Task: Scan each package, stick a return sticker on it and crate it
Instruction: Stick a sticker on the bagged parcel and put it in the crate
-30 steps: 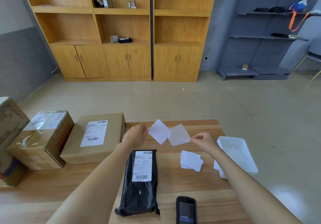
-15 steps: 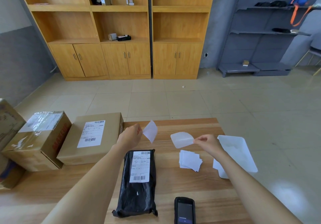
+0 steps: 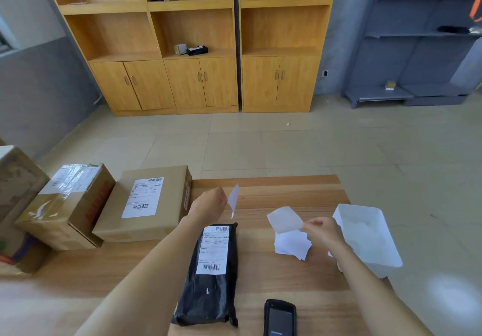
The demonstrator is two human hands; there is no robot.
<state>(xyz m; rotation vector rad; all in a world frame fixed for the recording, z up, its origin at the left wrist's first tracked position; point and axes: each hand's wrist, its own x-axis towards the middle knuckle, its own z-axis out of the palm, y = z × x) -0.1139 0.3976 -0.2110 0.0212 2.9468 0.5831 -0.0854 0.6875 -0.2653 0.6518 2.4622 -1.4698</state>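
Left grip [image 3: 208, 206] pinches a white slip [image 3: 234, 197] beyond the black package [image 3: 208, 299] — right grip [image 3: 323, 232] pinches a curled slip [image 3: 284, 219].

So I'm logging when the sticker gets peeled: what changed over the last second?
The two white sheets, touching a second ago, have come apart. The left hand drew the flat sheet leftward, now turned almost edge-on; the right hand lowered the curled sheet towards the sticker stack. Both hands keep pinching their sheets. The black package, scanner, white tray and cardboard boxes stayed put.
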